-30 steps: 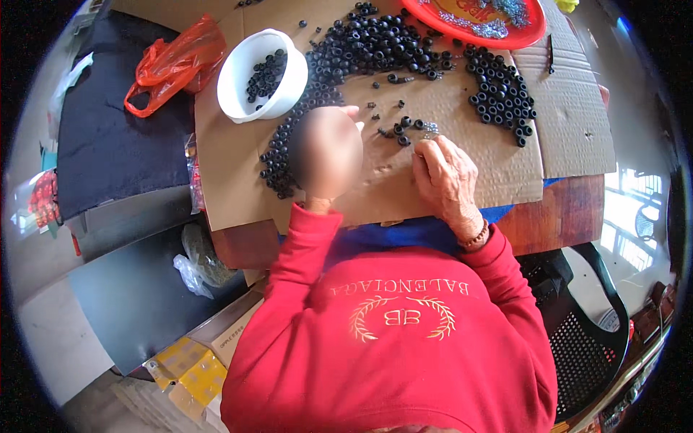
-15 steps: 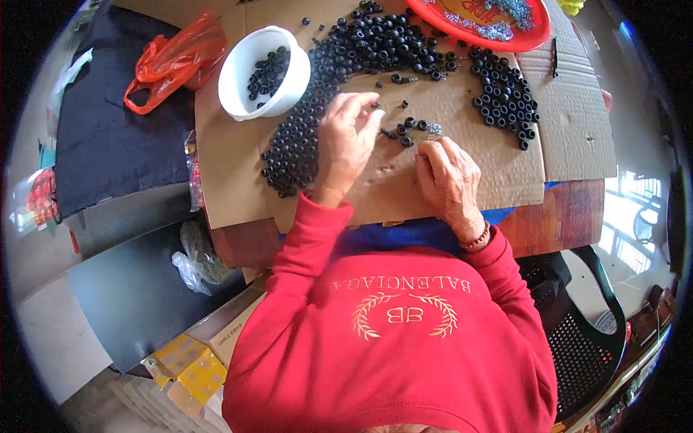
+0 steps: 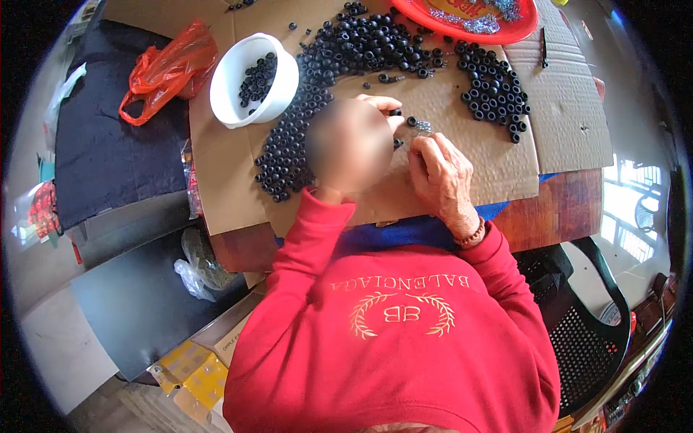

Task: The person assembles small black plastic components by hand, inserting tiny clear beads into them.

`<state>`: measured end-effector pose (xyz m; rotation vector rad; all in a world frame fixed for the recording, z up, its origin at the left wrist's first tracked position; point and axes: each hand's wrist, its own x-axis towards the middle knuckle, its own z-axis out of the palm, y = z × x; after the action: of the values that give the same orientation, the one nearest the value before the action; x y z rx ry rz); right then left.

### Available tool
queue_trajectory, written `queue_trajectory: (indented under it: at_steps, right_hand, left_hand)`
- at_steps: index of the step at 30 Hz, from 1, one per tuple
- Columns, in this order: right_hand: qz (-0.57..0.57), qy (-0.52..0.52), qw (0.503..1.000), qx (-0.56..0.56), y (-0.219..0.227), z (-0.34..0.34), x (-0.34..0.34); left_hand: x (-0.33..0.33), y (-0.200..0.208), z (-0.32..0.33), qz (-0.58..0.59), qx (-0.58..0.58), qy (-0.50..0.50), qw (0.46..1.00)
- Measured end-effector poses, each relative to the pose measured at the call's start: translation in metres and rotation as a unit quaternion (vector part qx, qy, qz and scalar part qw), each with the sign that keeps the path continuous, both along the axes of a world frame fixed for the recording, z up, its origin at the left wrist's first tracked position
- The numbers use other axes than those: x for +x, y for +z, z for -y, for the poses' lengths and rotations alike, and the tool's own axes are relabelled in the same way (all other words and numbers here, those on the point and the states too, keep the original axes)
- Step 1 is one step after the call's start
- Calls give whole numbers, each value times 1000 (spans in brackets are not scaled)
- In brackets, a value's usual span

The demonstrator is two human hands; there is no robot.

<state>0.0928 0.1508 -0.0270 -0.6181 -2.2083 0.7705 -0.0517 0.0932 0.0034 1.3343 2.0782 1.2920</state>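
My left hand (image 3: 352, 148) is partly blurred, over the middle of the cardboard beside the left spread of black beads. Its thumb and forefinger close around a small black bead (image 3: 395, 112). To its right, my right hand (image 3: 444, 173) rests on the cardboard with curled fingers; anything inside them is hidden. Just beyond its fingertips lie a few small shiny silvery pieces (image 3: 423, 126) and another black bead (image 3: 411, 121). A large spread of black beads (image 3: 368, 40) covers the far middle and runs down the left side.
A white bowl (image 3: 285, 90) with black pieces stands at left, a red plastic bag (image 3: 170, 68) beyond it. More black rings (image 3: 494, 90) lie at right. A red tray (image 3: 516, 32) with silvery pieces is at the far edge. A black chair (image 3: 588, 325) stands at lower right.
My left hand has come down and right, and its thumb and forefinger have closed on a bead. The right hand stays nearly still. The whole view has shifted slightly.
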Motion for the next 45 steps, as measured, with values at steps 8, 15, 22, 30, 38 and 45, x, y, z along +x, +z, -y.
queue_trajectory:
  at_steps: [8, 15, 22, 30, 38, 45]
  right_hand:
    - [-1, 0, 1000, 5, 2, -2, 1]
    - [-24, 6, 1000, -4, -1, -3, 0]
    - [-56, 22, 996, -73, 3, -3, 2]
    - [-45, 26, 995, -90, 5, -3, 4]
    - [-86, 93, 946, -300, -1, 8, 14]
    - [-101, 128, 923, -348, 9, 14, 16]
  left_hand:
    - [-9, 0, 43, 633, 124, -32, 763]
    - [-2, -4, 64, 674, 135, -20, 726]
    - [5, -5, 75, 695, 175, -50, 696]
    - [13, -21, 83, 715, 173, -47, 676]
    - [16, -27, 85, 729, 178, -78, 656]
    - [21, -29, 81, 719, 156, -75, 673]
